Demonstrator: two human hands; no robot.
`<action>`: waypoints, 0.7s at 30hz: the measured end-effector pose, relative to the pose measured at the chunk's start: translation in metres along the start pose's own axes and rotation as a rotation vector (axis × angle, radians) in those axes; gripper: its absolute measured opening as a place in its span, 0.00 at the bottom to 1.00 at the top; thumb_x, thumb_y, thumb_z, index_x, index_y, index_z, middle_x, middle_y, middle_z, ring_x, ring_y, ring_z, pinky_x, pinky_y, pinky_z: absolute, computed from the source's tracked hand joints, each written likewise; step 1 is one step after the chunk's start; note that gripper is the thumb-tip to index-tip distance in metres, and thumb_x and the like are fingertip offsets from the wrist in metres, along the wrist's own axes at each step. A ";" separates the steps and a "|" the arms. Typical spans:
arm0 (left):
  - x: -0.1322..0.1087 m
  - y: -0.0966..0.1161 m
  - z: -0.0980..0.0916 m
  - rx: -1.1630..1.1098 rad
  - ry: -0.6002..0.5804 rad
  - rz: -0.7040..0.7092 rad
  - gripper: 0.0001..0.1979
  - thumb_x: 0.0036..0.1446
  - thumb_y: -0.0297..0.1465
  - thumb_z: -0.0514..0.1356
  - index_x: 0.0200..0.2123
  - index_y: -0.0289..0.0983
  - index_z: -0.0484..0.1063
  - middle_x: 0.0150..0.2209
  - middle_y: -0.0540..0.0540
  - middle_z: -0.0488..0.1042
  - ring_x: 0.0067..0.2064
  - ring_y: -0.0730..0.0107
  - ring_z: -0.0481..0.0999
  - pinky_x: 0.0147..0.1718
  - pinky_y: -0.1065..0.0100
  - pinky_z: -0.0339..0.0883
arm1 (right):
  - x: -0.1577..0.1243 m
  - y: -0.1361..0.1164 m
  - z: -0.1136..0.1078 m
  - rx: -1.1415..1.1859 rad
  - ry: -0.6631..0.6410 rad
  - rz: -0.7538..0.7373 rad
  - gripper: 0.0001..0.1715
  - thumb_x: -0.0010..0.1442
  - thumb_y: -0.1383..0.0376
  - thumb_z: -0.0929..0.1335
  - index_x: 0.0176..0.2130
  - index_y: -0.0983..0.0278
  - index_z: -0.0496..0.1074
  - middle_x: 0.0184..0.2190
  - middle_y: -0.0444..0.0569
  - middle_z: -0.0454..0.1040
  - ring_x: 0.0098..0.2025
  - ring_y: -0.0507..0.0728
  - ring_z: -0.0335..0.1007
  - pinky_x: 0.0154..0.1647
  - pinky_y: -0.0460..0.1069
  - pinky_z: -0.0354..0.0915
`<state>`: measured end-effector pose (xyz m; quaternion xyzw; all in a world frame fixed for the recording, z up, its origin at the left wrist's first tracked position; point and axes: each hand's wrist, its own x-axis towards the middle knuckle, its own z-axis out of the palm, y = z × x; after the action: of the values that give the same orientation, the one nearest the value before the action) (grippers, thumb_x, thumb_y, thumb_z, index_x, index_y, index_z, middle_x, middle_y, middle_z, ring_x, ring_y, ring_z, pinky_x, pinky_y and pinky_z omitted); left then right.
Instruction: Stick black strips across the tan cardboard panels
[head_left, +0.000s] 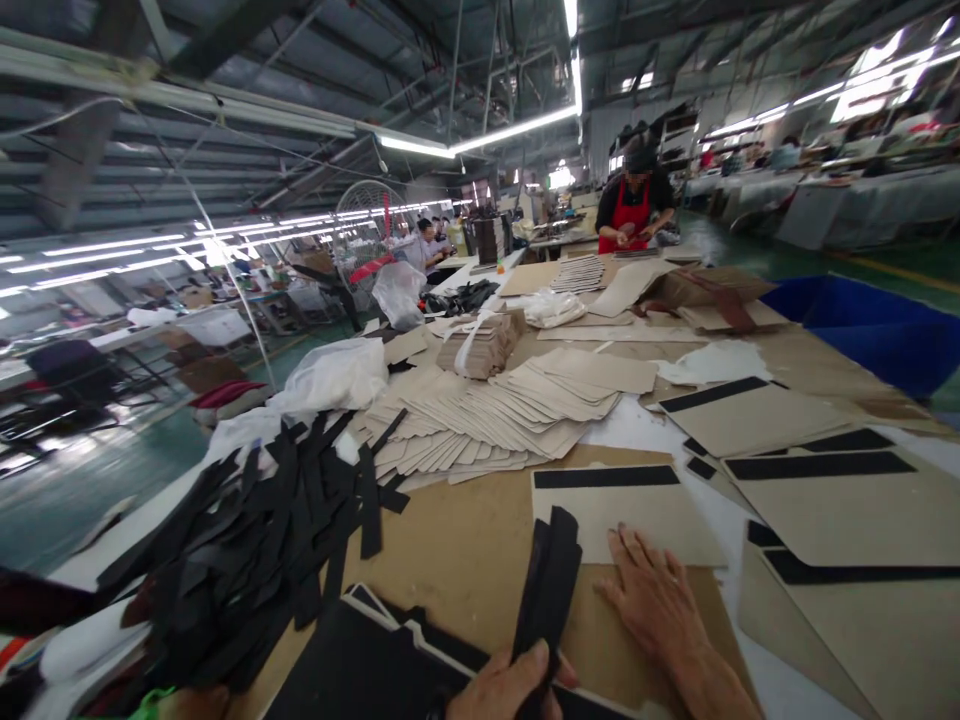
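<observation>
My left hand (pixel 504 688), at the bottom centre, is closed around a bundle of black strips (pixel 551 575) that stands up from its grip. My right hand (pixel 660 605) lies flat with fingers spread, its fingertips on the lower edge of a beige board (pixel 622 528). Along that board's top edge runs a black strip (pixel 606 478). Beneath both hands is a brown board (pixel 457 530) on the table. Black panels with pale edges (pixel 367 660) lie beside my left hand, partly cut off by the frame.
A heap of loose black strips (pixel 247 540) covers the left side. Fanned beige boards (pixel 487 415) lie ahead, near a tied bundle (pixel 476 345). More boards with black strips (pixel 847 500) are at right. A blue bin (pixel 862 325) stands beyond; a person in a red apron (pixel 628 215) stands across.
</observation>
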<state>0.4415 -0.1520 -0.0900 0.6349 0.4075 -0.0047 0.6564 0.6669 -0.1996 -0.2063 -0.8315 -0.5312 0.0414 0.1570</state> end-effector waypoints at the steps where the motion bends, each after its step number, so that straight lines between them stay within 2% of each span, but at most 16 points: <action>1: 0.002 0.001 -0.001 -0.055 -0.043 0.005 0.36 0.50 0.61 0.47 0.39 0.36 0.75 0.29 0.44 0.73 0.31 0.68 0.71 0.33 0.67 0.62 | -0.007 -0.006 0.004 0.005 -0.013 -0.009 0.33 0.55 0.58 0.62 0.57 0.70 0.61 0.59 0.59 0.58 0.61 0.67 0.50 0.59 0.67 0.44; 4: 0.009 -0.006 0.000 -0.236 -0.158 -0.029 0.38 0.45 0.61 0.52 0.35 0.30 0.76 0.21 0.46 0.69 0.22 0.74 0.66 0.26 0.70 0.59 | -0.034 -0.018 -0.001 0.208 -0.079 0.014 0.29 0.54 0.59 0.63 0.54 0.67 0.66 0.58 0.59 0.60 0.60 0.68 0.51 0.59 0.67 0.43; 5: 0.010 -0.010 0.001 -0.275 -0.173 -0.046 0.38 0.44 0.61 0.53 0.35 0.29 0.76 0.21 0.47 0.68 0.21 0.76 0.64 0.24 0.71 0.57 | -0.040 -0.020 -0.007 0.331 -0.117 0.039 0.26 0.55 0.58 0.62 0.51 0.65 0.69 0.56 0.58 0.63 0.59 0.68 0.54 0.59 0.66 0.45; 7: 0.010 -0.020 0.004 -0.310 -0.184 -0.076 0.37 0.43 0.60 0.55 0.35 0.29 0.76 0.20 0.48 0.68 0.20 0.77 0.62 0.22 0.73 0.54 | -0.044 -0.019 -0.025 0.565 -0.188 0.095 0.25 0.59 0.54 0.57 0.47 0.62 0.72 0.50 0.55 0.70 0.53 0.65 0.63 0.55 0.61 0.55; 9: 0.007 -0.029 0.005 -0.304 -0.210 -0.097 0.36 0.43 0.59 0.57 0.34 0.29 0.77 0.20 0.48 0.67 0.19 0.79 0.61 0.21 0.73 0.52 | -0.039 -0.016 -0.045 0.747 -0.223 0.203 0.31 0.61 0.50 0.51 0.47 0.61 0.70 0.46 0.53 0.74 0.42 0.60 0.72 0.41 0.54 0.66; 10: 0.005 -0.032 0.004 -0.296 -0.233 -0.100 0.35 0.43 0.58 0.57 0.34 0.29 0.77 0.20 0.48 0.67 0.20 0.79 0.61 0.21 0.74 0.51 | -0.034 -0.015 -0.054 0.814 -0.223 0.257 0.32 0.60 0.48 0.51 0.48 0.62 0.69 0.44 0.52 0.74 0.37 0.58 0.73 0.34 0.51 0.67; 12: 0.002 -0.038 0.003 -0.282 -0.299 -0.109 0.35 0.43 0.58 0.58 0.35 0.29 0.77 0.22 0.48 0.67 0.20 0.79 0.61 0.21 0.74 0.51 | -0.023 -0.014 -0.066 0.928 -0.222 0.332 0.31 0.55 0.46 0.58 0.46 0.64 0.69 0.41 0.53 0.75 0.33 0.57 0.72 0.27 0.49 0.66; 14: 0.000 -0.041 0.000 -0.266 -0.351 -0.114 0.35 0.44 0.58 0.57 0.36 0.29 0.77 0.22 0.48 0.67 0.21 0.79 0.62 0.20 0.74 0.50 | -0.016 -0.016 -0.072 0.946 -0.225 0.310 0.25 0.49 0.49 0.65 0.38 0.65 0.70 0.33 0.50 0.76 0.32 0.56 0.71 0.28 0.48 0.64; 16: -0.001 -0.042 -0.002 -0.248 -0.362 -0.102 0.34 0.47 0.57 0.56 0.37 0.29 0.77 0.22 0.48 0.67 0.21 0.79 0.62 0.20 0.75 0.50 | -0.013 -0.020 -0.074 0.935 -0.232 0.277 0.17 0.47 0.53 0.67 0.31 0.64 0.68 0.27 0.47 0.74 0.30 0.55 0.69 0.27 0.47 0.62; 21: 0.000 -0.046 0.000 -0.260 -0.232 -0.127 0.35 0.44 0.58 0.57 0.35 0.28 0.75 0.18 0.50 0.66 0.18 0.79 0.61 0.18 0.74 0.51 | -0.019 -0.026 -0.074 0.873 -0.230 0.264 0.13 0.52 0.54 0.63 0.29 0.62 0.66 0.24 0.42 0.70 0.22 0.51 0.64 0.25 0.47 0.60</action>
<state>0.4172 -0.1612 -0.1278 0.5130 0.3656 -0.0666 0.7738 0.6537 -0.2229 -0.1303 -0.7382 -0.3679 0.3722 0.4257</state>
